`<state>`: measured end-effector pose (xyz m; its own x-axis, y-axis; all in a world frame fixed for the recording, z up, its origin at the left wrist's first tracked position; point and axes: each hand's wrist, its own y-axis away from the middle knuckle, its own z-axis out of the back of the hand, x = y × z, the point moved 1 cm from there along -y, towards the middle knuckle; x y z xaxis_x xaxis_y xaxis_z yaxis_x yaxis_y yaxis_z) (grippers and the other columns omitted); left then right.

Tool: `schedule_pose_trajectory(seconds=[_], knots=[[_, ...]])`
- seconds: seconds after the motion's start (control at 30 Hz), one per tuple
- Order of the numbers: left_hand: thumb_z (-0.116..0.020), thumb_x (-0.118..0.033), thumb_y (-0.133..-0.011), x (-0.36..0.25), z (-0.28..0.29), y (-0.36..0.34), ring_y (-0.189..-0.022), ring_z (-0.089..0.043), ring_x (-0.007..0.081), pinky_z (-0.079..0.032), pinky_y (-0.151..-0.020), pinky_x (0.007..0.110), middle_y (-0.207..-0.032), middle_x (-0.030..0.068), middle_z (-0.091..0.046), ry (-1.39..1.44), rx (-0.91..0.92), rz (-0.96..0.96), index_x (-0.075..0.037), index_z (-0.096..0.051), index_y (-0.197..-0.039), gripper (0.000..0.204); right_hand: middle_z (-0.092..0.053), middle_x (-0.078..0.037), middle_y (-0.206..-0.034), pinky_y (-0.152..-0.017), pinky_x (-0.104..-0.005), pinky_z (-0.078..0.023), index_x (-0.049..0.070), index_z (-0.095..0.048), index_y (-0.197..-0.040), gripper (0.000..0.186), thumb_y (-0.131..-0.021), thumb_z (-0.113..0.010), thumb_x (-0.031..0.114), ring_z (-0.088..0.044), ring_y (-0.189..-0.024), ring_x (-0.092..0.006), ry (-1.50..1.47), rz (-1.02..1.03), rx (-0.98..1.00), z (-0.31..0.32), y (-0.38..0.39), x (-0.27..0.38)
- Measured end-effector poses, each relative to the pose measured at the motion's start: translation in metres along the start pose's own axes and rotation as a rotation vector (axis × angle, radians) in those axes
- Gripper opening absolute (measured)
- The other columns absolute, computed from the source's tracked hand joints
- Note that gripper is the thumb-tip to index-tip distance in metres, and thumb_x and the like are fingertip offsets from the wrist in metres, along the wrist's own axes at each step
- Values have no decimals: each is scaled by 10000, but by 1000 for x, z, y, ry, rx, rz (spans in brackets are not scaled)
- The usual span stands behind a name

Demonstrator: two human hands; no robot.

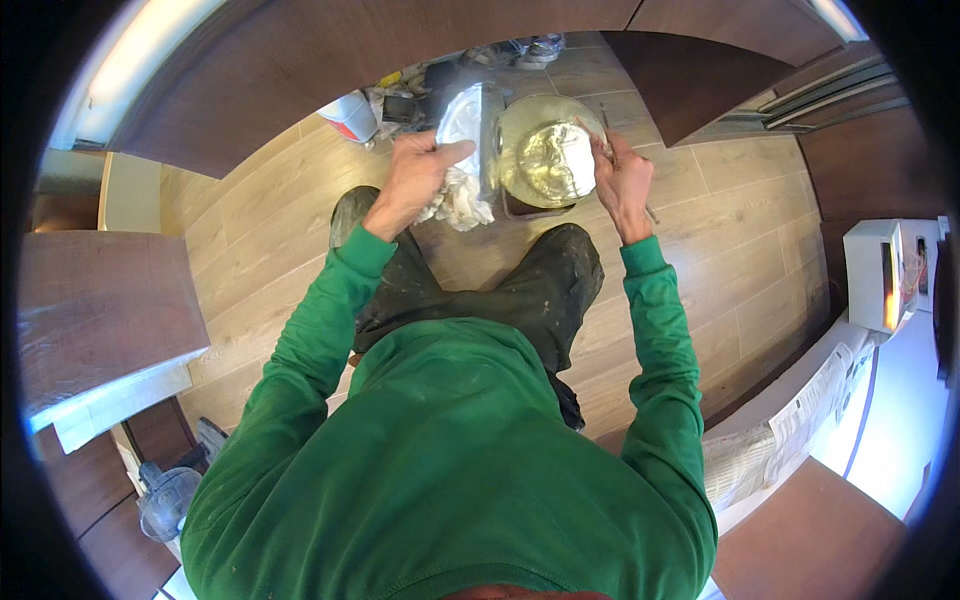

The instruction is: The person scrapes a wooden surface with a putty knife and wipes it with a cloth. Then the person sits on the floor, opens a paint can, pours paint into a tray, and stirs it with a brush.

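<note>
In front of my knees, my left hand (pixel 408 182) is closed on a shiny white-and-silver piece (pixel 462 118) with a clear edge, its thumb pressed on top; its exact kind is unclear. Below that thumb hangs a crumpled whitish cloth or paper wad (pixel 462 200). Beside it is a round, see-through, yellowish glass vessel (pixel 525 125), a bowl or a lid, with a bright glare on it. My right hand (pixel 626 182) grips its right rim with curled fingers. A thin rod-like thing shows by that hand, and I cannot tell whether it is held.
Under a dark brown cabinet front (pixel 390 60) lie a white bucket (pixel 352 116) and assorted small items. A brown panel (pixel 115 305) juts in at left, near a clear plastic appliance bowl (pixel 168 500). At right stand a white box (pixel 880 275) and printed paper (pixel 800 420).
</note>
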<state>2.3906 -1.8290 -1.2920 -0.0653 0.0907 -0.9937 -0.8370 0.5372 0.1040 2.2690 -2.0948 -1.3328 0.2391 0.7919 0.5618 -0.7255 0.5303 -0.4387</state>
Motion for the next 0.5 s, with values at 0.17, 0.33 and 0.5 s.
schedule_pose_trajectory(seconds=[0.17,0.33,0.5], knots=[[-678,-71,-874,4,31,23,-718,-563,71,-455,-664,260,-833,30,-691,62,-49,-24,57,-729,-948,156,-675,-177,-693,-580,-368,-510,45,-717,-1018,232,-924,-646,245,-686,-627,-283,-194,79,-80,-5,11,-16],[-662,-64,-890,1,65,50,-680,-551,73,-453,-634,261,-800,34,-692,-22,-124,32,67,-728,-950,158,-671,-43,-744,-611,-281,-444,3,-715,-1000,306,-888,-706,288,-585,-685,-129,-565,-321,-2,-2,0,-39],[-649,-76,-899,-9,97,61,-656,-526,57,-431,-597,255,-751,14,-673,-136,-167,6,57,-734,-922,159,-669,-41,-834,-662,-284,-406,-24,-704,-1023,350,-842,-732,275,-511,-724,-106,-773,-439,384,1,10,-50]])
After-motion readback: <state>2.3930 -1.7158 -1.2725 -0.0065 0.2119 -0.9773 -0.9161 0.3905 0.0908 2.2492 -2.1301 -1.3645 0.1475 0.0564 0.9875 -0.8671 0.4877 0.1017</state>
